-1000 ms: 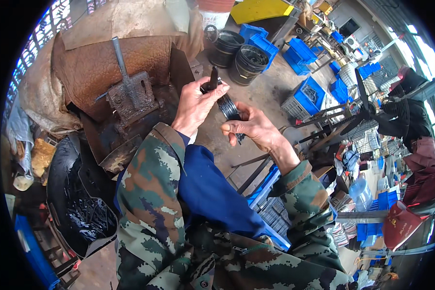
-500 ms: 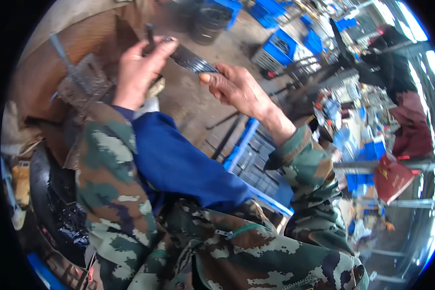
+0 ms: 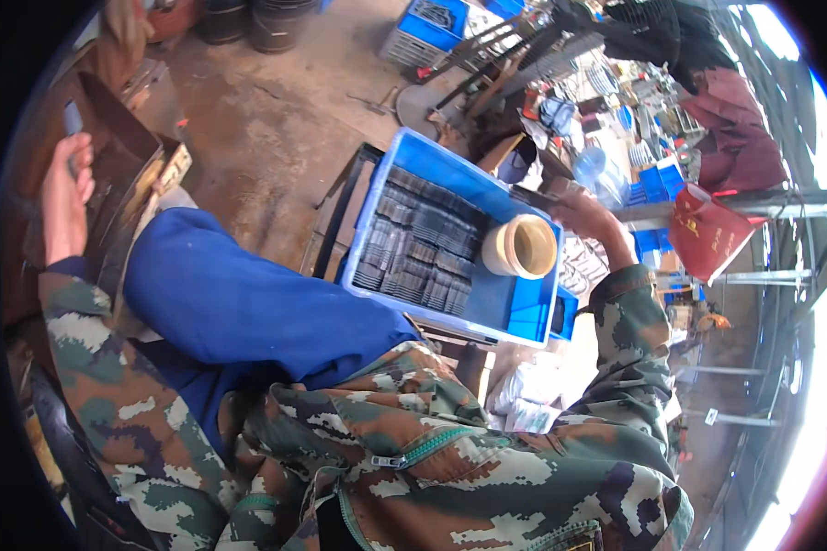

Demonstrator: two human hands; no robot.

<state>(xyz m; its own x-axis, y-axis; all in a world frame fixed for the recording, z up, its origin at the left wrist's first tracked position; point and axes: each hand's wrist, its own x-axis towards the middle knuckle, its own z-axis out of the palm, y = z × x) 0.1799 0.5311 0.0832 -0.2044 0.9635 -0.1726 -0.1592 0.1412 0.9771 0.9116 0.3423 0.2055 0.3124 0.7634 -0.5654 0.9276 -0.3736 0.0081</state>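
My left hand is at the far left, its fingers wrapped round a short, narrow tool whose grey end sticks up above the fist; its kind is hard to tell. Over the far right corner of a blue plastic crate, my right hand grips a dark flat piece. Whether it is one piece or several stacked ones is unclear. Inside the crate, rows of dark ridged metal pieces lie packed together. A cream plastic bucket stands at the crate's right end, beneath my right hand.
A rusty metal stand is beside my left hand. Red bag hangs from a rail on the right. Dark drums and a blue crate on a grey one stand at the back. Another person is at far right.
My hands have parted: the left moved left with the tool, the right moved right with the dark piece. My view has turned, bringing the whole crate and the bucket into sight.
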